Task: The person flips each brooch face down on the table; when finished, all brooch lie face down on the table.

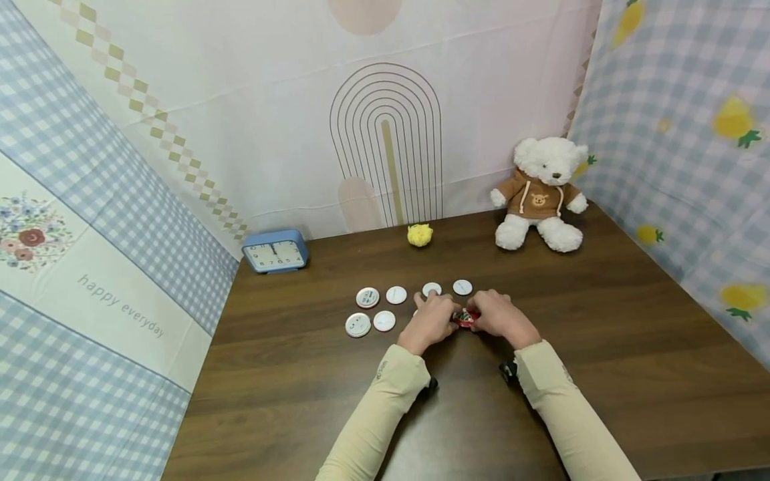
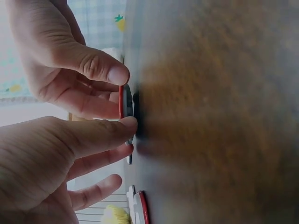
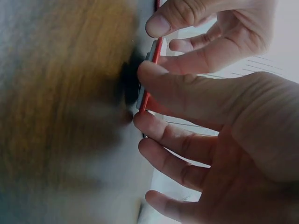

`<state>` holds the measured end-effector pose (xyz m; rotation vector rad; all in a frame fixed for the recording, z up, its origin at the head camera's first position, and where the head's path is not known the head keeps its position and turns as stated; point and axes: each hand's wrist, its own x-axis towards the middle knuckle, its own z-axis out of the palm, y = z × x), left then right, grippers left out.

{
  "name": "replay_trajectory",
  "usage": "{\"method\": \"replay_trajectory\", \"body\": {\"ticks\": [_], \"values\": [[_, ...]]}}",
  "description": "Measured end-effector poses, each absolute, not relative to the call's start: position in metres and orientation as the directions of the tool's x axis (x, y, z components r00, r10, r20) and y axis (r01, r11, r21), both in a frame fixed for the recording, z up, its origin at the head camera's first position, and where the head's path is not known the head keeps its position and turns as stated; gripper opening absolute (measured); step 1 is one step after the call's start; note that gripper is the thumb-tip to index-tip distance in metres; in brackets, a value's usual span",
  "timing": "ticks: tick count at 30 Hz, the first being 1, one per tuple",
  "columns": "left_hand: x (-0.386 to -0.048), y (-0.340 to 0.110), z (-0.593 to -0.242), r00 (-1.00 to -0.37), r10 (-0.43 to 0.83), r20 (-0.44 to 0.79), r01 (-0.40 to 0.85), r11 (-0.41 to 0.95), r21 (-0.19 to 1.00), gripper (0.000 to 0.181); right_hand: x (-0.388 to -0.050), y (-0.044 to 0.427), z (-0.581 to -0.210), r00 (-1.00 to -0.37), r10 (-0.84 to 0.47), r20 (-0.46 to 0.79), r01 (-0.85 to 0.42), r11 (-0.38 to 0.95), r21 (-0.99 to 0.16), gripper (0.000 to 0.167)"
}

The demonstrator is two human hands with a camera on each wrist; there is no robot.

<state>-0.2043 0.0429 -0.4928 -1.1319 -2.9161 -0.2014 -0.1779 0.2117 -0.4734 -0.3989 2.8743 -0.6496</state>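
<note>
A round red badge with a pattern on its face is held just above the table between both hands. My left hand pinches its left side with thumb and fingers. On the other side my right hand grips it between thumb and fingertips. Seen edge-on in the right wrist view, the badge shows a red rim and a greyish back, and it tilts slightly. Just behind the hands lie two white discs. Part of another disc beside the left hand is hidden.
Left of the hands, several white round discs lie on the brown table. At the back are a blue clock, a yellow crumpled ball and a white teddy bear in a brown hoodie.
</note>
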Motion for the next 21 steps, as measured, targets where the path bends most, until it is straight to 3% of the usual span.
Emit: {"method": "replay_trajectory", "body": {"ticks": [12, 21], "values": [[-0.209, 0.039, -0.485, -0.754, 0.655, 0.050, 0.650, 0.734, 0.197, 0.009, -0.179, 0.220, -0.470, -0.932, -0.339, -0.131, -0.242, 0.848, -0.471, 0.003], [-0.211, 0.030, -0.483, -0.759, 0.648, 0.064, 0.645, 0.734, 0.213, 0.010, -0.183, 0.215, -0.468, -0.928, -0.348, -0.129, -0.262, 0.861, -0.436, 0.008]]}}
